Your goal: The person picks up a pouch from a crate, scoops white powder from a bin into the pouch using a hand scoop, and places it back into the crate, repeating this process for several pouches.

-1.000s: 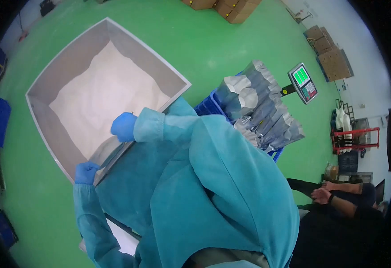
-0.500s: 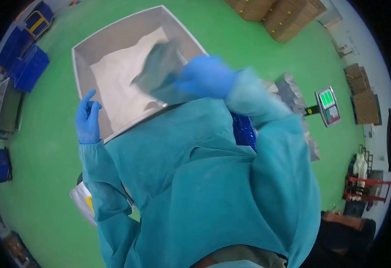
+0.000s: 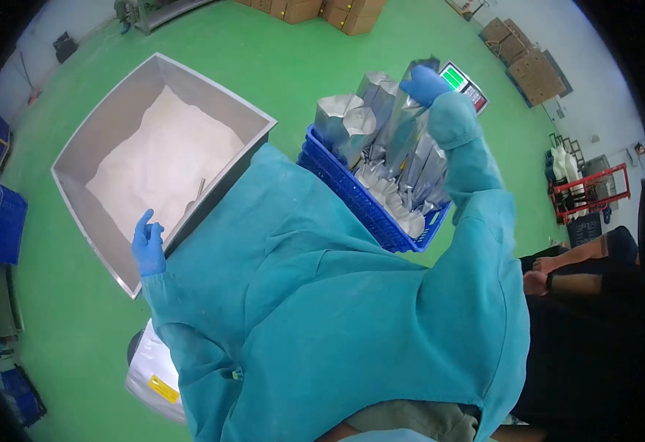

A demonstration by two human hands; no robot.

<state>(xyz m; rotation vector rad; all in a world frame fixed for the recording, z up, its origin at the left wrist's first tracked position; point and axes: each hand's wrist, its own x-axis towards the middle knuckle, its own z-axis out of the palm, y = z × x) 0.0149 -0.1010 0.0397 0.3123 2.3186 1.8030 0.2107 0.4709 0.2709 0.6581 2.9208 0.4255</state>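
My left hand (image 3: 147, 244), in a blue glove, is at the near left edge of a big grey bin (image 3: 227, 147); its fingers are apart and hold nothing. White powder (image 3: 164, 155) fills much of the bin. A metal scoop (image 3: 196, 197) lies in the powder near the right wall, its handle sticking up. To the right, my gloved right hand (image 3: 425, 85) is closed on the top of a silver foil bag (image 3: 405, 127), above a blue crate (image 3: 352, 199). Other foil bags (image 3: 337, 118) stand upright in the crate, several with open mouths.
A scale display (image 3: 464, 85) with green lit digits stands just beyond my right hand. At the right, another person's arms (image 3: 576, 283) show close by. A white sack (image 3: 157, 368) is at my lower left. Cardboard boxes (image 3: 352, 16) are stacked at the back.
My right hand has moved from over the bin to over the crate, with the bag. The view has swung right, bringing the crate and the person into sight. My left hand stays at the bin's edge.
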